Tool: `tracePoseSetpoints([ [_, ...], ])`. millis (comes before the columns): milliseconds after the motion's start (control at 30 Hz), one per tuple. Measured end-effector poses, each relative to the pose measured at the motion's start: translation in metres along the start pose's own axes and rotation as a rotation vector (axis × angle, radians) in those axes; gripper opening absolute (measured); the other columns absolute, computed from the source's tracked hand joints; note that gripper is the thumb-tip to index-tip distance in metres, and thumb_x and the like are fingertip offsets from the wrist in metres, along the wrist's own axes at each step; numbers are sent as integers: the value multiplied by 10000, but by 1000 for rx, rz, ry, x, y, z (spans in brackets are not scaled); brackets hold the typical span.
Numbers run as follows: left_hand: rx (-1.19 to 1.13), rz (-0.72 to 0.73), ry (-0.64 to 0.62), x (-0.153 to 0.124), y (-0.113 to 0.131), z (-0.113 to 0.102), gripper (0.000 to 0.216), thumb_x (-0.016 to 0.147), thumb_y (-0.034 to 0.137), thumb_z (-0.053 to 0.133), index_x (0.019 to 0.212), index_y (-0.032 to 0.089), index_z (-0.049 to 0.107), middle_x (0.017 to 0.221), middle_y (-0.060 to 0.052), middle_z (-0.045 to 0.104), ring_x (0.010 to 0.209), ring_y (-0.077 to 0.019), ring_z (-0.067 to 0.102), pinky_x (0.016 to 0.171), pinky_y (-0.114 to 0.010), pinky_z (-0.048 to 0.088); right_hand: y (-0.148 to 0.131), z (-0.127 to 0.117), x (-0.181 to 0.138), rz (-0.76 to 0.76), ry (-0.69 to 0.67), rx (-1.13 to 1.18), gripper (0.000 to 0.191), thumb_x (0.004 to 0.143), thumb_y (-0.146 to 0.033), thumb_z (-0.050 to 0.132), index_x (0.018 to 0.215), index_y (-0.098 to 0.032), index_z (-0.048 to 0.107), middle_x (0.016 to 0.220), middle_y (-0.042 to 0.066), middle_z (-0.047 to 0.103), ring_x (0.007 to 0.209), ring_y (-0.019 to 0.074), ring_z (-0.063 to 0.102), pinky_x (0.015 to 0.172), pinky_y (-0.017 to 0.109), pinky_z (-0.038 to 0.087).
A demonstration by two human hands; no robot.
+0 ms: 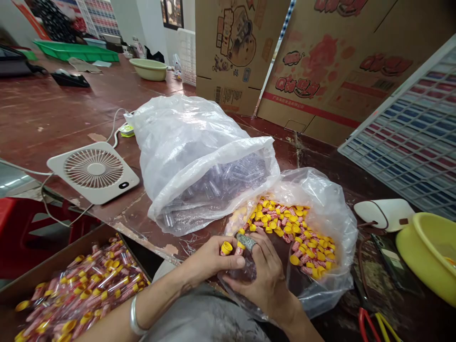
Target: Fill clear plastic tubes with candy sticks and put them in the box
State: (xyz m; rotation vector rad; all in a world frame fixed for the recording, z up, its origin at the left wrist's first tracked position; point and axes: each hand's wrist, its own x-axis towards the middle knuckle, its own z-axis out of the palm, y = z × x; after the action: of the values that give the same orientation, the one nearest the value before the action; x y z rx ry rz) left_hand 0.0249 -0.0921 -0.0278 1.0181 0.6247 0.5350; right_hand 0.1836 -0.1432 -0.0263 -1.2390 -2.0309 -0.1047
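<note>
- your left hand [213, 257] is closed on a yellow-capped piece [226, 248], its thumb pointing toward your right hand [267, 273].
- your right hand is curled close by, a grey wrap [246, 242] round one finger; whether it grips the second yellow cap [241, 245] between your hands, i cannot tell.
- more yellow-capped pieces lie in the clear bag [335, 199] on the surface [71, 118].
- beyond your hands, the white sack [185, 121] holds clear tubes [231, 178].
- capped tubes [103, 280] fill the box [42, 273] at your left.
</note>
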Motion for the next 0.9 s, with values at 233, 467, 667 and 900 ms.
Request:
tracePoseSetpoints([
  [233, 1093, 160, 320, 26, 31, -46, 120, 786, 183, 642, 890, 161, 699, 812, -30, 643, 753, -184, 571, 675, -273, 415, 41, -28, -8, 153, -151, -110, 643, 879, -633, 603, 1304, -162, 498, 1235, 172, 627, 1195, 326, 601, 952, 488, 553],
  [467, 1831, 263, 429, 68, 44, -110, 245, 891, 77, 508, 946, 182, 722, 1049, -138, 625, 1023, -285, 606, 828, -384, 479, 69, -24, -37, 323, -343, -237, 191, 1013, -296, 465, 864, -226, 561, 884, 39, 662, 751, 202, 681, 655, 307, 530],
  [667, 1735, 291, 450, 60, 37, -106, 279, 904, 139, 507, 1086, 200, 709, 1143, -130, 650, 1019, -270, 618, 811, -348, 485, 62, -1, -31, 396, -360, -144, 28, 930, -233, 581, 909, -216, 573, 982, 64, 652, 776, 224, 689, 646, 324, 541],
  [900, 596, 58, 135, 6, 26, -47, 285, 776, 424, 731, 755, 162, 622, 632, 37, 544, 581, -116, 469, 554, -223, 343, 57, -3, -27, 544, -169, 212, 137, 919, -311, 631, 858, -217, 551, 850, 42, 703, 766, 199, 726, 681, 308, 605],
])
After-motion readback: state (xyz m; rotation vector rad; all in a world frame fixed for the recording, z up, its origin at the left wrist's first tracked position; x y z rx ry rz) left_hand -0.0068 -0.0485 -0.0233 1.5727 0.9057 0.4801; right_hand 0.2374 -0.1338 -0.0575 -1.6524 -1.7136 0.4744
